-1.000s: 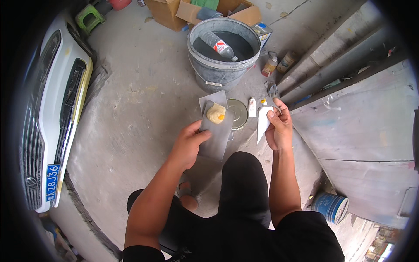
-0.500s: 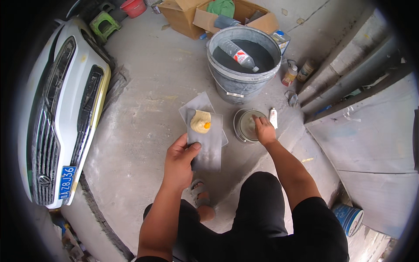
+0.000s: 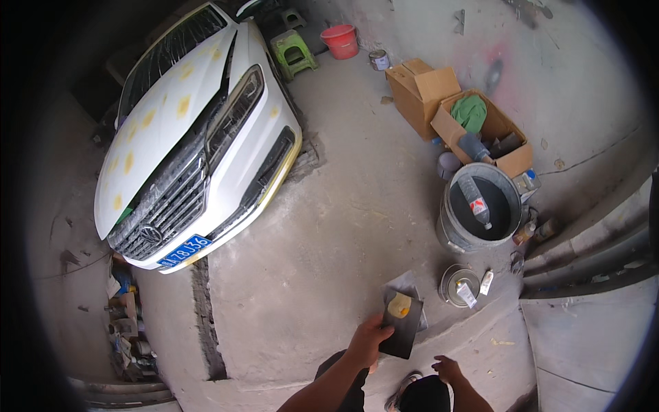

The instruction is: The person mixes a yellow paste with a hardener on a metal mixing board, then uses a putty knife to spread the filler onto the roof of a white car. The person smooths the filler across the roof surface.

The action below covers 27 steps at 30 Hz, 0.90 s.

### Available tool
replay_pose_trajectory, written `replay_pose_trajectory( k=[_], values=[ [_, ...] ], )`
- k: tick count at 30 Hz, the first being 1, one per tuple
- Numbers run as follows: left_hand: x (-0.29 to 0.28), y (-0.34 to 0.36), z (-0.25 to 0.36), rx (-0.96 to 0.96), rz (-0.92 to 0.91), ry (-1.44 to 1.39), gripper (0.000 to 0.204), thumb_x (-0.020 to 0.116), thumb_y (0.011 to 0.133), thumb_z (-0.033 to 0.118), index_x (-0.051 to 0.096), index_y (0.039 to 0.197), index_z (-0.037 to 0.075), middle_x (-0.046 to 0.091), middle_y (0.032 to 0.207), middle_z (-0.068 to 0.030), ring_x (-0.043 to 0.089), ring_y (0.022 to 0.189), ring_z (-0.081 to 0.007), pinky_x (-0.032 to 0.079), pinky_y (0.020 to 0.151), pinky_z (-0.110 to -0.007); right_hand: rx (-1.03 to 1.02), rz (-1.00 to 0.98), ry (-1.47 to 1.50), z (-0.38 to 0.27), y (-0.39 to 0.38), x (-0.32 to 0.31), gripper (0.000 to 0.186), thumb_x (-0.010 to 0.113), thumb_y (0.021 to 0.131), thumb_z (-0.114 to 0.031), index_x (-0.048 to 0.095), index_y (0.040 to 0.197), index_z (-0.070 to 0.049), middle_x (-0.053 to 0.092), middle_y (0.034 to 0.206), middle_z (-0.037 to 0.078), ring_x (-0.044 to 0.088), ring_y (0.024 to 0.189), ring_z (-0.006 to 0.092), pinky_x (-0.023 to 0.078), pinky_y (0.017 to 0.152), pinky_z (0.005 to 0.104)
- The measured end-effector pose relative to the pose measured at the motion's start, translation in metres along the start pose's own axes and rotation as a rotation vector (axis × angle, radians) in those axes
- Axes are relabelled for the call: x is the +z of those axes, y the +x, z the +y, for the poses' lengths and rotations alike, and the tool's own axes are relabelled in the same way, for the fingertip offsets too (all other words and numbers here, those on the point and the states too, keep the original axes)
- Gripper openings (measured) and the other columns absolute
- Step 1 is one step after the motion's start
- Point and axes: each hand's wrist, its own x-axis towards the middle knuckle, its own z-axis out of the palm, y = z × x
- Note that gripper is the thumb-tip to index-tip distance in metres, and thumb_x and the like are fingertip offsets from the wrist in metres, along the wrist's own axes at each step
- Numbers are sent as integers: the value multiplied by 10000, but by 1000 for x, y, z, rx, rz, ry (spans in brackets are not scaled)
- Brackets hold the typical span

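Note:
My left hand (image 3: 367, 340) grips stacked flat plates at the bottom centre. The dark top plate (image 3: 398, 340) carries a cream paste blob (image 3: 398, 302) with a yellow dab; a paler sheet (image 3: 421, 319) sticks out behind it. Right of it, low in the view, my right hand (image 3: 446, 369) has its fingers apart and nothing visible in them. Above that hand, a round metal can (image 3: 449, 278) stands on the floor with a white tube (image 3: 466, 294) lying across its lid. Another white tube (image 3: 487, 281) is just to its right.
A white car (image 3: 154, 113) with yellow patches fills the upper left. A grey bucket (image 3: 453, 216) holds dark liquid and a plastic bottle. Behind are cardboard boxes (image 3: 410, 103), a green stool (image 3: 285, 48) and a red bucket (image 3: 338, 40). Clutter (image 3: 123, 329) lines the lower left; metal panels (image 3: 583, 340) stand right.
My view has swung up toward the car. My right hand, earlier holding a white tube and then on the can lid, has drawn back empty; the tube lies on the lid.

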Motion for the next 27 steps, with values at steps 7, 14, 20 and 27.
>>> replay_pose_trajectory(
  k=[7,14,20,27],
  values=[
    [16,-185,127,79,52,-139,355,522,940,5,568,1291,-25,658,1146,-86,630,1031,-170,490,918,-315,582,-320,915,-131,-104,-73,448,710,876,-240,598,1244,-10,714,985,134,709,913,260,570,825,363],
    [30,-320,212,307,95,-379,335,516,954,-13,575,1284,-28,673,1149,-92,657,1020,-179,514,913,-325,-249,-214,137,-291,-104,-247,470,652,798,-74,607,1266,-54,709,925,116,695,796,234,562,735,346],
    [-29,-356,241,424,139,-373,326,523,955,-5,596,1272,-10,680,1149,-73,649,1028,-169,503,921,-321,-169,-340,435,-418,-88,-309,499,719,840,-141,580,1310,-48,710,970,130,701,771,191,567,680,341],
    [-100,-415,287,502,126,-492,367,545,934,-9,569,1300,-9,665,1187,-76,627,1079,-177,480,961,-344,-347,-25,173,-588,-63,-304,336,648,928,-235,628,1212,-58,713,889,102,693,768,182,541,654,345]
  ],
)
